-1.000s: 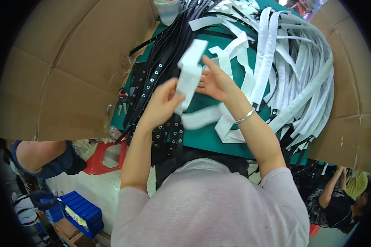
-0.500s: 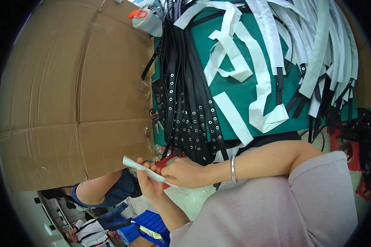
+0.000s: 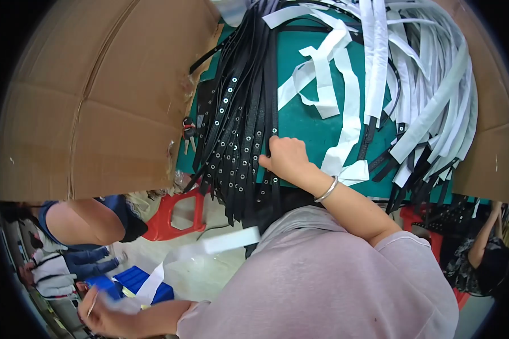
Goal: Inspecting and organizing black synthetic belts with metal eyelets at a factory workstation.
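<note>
My right hand (image 3: 288, 158), with a silver bangle on the wrist, is closed at the edge of a bundle of black eyelet straps (image 3: 237, 130). Its thumb and fingers pinch one black strap of that bundle. My left hand (image 3: 102, 313) is low at the far left, off the table and partly smeared by motion. From its closed fingers a white strip (image 3: 155, 282) trails through the air toward my waist. A long, loosely folded white strip (image 3: 350, 107) lies on the green mat (image 3: 300, 51), right of the straps.
White-sleeved straps (image 3: 435, 85) are heaped at the right. Large cardboard (image 3: 124, 113) rises on the left, with keys (image 3: 189, 135) beside it. Below are a red stool (image 3: 178, 217) and blue crates (image 3: 144, 282). Other people are at the left, and a person's arm (image 3: 486, 234) shows at the right.
My hands, earlier together on a folded white strip, are now apart. The left swung down and left with a strip trailing; the right moved up to the black straps. The view shifted.
</note>
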A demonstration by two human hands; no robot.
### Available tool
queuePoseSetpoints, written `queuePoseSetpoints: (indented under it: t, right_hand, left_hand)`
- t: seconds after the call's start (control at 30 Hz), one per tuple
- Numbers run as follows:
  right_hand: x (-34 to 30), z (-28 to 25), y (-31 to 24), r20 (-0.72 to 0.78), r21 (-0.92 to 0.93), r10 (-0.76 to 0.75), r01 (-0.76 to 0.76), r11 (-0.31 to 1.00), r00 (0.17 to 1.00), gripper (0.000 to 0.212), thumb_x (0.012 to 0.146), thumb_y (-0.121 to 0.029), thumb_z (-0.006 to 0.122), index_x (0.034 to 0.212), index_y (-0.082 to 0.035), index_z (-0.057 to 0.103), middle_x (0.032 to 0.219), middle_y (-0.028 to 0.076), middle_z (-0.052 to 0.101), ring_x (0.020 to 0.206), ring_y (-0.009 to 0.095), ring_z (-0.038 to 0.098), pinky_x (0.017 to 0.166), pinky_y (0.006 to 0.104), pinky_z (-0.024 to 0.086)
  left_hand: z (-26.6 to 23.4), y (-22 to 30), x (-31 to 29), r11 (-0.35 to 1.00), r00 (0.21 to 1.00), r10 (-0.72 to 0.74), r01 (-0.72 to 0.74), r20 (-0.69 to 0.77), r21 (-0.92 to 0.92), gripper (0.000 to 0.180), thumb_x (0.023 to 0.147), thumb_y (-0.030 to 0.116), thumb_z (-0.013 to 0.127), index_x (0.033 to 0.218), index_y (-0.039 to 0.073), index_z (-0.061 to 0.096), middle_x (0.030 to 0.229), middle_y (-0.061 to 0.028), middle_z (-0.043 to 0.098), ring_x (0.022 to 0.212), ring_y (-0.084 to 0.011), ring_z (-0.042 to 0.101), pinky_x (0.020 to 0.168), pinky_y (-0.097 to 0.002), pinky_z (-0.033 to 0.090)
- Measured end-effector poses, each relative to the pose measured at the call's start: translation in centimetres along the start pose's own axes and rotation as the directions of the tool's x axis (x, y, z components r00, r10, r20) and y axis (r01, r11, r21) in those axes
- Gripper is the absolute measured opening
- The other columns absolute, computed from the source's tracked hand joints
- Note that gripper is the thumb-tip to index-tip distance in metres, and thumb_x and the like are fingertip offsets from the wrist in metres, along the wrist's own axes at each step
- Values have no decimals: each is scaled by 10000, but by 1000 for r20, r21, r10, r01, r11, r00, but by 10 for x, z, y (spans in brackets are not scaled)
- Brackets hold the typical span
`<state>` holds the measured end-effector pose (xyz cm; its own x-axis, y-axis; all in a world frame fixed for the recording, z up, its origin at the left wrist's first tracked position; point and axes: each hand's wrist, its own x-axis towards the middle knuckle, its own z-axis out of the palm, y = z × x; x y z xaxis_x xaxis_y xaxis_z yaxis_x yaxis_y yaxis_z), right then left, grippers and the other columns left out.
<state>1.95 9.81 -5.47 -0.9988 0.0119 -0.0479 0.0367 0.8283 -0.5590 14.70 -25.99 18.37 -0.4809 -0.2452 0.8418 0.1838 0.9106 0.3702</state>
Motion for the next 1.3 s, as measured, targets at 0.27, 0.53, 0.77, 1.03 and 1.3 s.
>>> queuePoseSetpoints:
  t: [0.27,0.53,0.77,1.03,1.3]
  right_hand:
    - [-34,-80,29,393,919,119,-394,-13,912,248,899,-202,540,1041,-5,487,763,83,642,715,177,638,669,260,514]
    - [-114,-92,33,524,851,-109,-523,40,845,276,950,-237,479,1016,15,572,935,115,651,841,165,613,775,272,483]
    - [-89,-146,35,348,879,-153,-264,398,925,168,875,-78,471,855,44,585,780,156,658,541,134,581,471,220,468]
    - [-57,-120,21,-79,915,31,60,398,996,217,937,-190,516,994,18,522,895,189,655,796,223,666,652,261,557]
    - [-57,-109,21,-23,908,38,5,419,999,168,911,-133,551,952,29,564,862,175,664,771,191,665,645,247,554]
  left_hand:
    - [200,101,-155,518,286,-10,821,958,-239,93,811,10,631,877,-39,674,839,-84,677,757,-111,622,692,-218,477]
    - [234,126,-171,163,177,-41,972,983,-168,141,754,-14,693,884,-43,649,800,-137,679,723,-153,656,689,-240,518]
    - [224,130,-180,158,196,-69,970,978,-183,153,737,3,719,867,-31,646,766,-110,674,682,-122,638,648,-230,512]
    - [223,128,-192,395,406,-43,846,913,-358,122,860,65,614,896,-41,663,827,-74,680,770,-92,619,684,-197,477]
    - [224,127,-190,109,178,-102,980,979,-167,143,744,-55,693,884,-42,666,814,-127,679,734,-131,648,678,-222,515]
